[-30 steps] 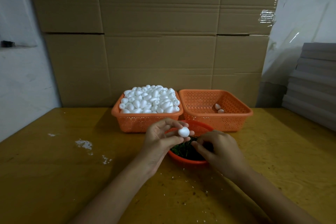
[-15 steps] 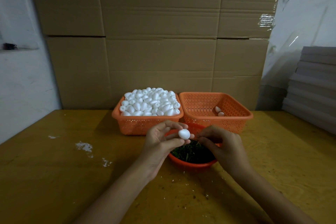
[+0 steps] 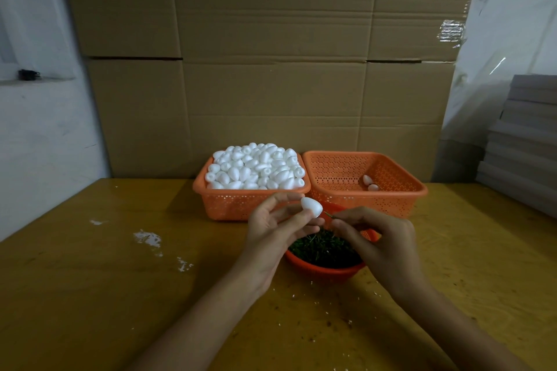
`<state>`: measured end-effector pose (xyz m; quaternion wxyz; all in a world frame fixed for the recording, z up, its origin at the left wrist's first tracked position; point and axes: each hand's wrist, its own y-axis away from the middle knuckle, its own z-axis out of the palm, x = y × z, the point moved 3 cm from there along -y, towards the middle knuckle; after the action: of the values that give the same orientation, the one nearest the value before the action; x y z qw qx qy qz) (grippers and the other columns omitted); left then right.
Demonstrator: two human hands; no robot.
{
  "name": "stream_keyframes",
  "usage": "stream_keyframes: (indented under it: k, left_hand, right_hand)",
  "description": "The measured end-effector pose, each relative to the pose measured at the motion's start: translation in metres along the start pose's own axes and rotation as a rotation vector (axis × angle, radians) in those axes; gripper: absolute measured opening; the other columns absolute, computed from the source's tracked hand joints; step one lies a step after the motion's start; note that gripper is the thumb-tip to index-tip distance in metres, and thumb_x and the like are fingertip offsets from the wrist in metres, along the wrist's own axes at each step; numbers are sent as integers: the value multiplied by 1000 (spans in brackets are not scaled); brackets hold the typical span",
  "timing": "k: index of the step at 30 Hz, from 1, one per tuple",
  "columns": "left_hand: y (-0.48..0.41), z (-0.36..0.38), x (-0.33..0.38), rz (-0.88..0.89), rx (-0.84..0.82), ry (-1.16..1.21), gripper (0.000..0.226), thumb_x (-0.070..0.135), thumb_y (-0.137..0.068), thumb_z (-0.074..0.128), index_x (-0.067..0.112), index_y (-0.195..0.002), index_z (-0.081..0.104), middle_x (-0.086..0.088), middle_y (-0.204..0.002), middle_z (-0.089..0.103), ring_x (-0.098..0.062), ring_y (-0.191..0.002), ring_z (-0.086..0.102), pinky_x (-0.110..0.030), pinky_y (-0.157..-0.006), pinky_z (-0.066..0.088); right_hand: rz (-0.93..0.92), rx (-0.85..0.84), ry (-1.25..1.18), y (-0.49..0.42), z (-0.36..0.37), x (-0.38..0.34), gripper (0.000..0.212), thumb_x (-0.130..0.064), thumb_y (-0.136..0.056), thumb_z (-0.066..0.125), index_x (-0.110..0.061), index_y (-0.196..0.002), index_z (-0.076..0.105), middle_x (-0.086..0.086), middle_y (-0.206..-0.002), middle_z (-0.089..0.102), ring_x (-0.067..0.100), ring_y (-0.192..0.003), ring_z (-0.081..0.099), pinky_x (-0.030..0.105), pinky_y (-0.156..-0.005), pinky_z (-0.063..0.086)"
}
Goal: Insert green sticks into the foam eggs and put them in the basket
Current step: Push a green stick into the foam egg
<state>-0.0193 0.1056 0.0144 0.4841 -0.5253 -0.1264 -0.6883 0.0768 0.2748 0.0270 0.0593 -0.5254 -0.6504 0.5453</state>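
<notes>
one foam egg [image 3: 312,207] in left grip [image 3: 272,224], green stick [image 3: 328,215] just beside

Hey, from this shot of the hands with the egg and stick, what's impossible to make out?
Head view, green stick: too thin and dim to tell whether its tip touches the foam egg.
Head view, two eggs in the right basket: too small to show any sticks.
Head view, bowl: most of its far rim hidden by the left hand and right hand.
</notes>
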Motion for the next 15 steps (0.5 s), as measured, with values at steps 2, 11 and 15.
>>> stream_keyframes:
  k: [2,11,15]
  left_hand:
    - [-1,-1,-1,-2,6,8,33,10,-86,80,9,-117,69,-22,-115,76,-40,-106,75,-32,-84,61]
    - [-1,-1,-2,11,-2,-26,31,3,-87,79,8,-115,67,-21,-111,77,-36,-103,76,-33,-85,62]
    - [0,0,-1,47,-1,-112,37,4,-83,83,6,-116,65,-18,-109,78,-36,-101,77,-36,-88,63]
  right_hand:
    - [-20,4,35,0,0,-1,15,-27,-88,76,-19,-99,81,-18,-91,77,0,-85,73,15,-76,55]
    - [-72,-23,85,1,0,-6,17,-13,-87,80,-19,-103,82,-17,-97,78,-4,-88,72,17,-77,58]
    - [-67,-22,80,2,2,-3,15,-12,-86,83,-16,-99,78,-17,-94,77,-2,-87,73,27,-75,61]
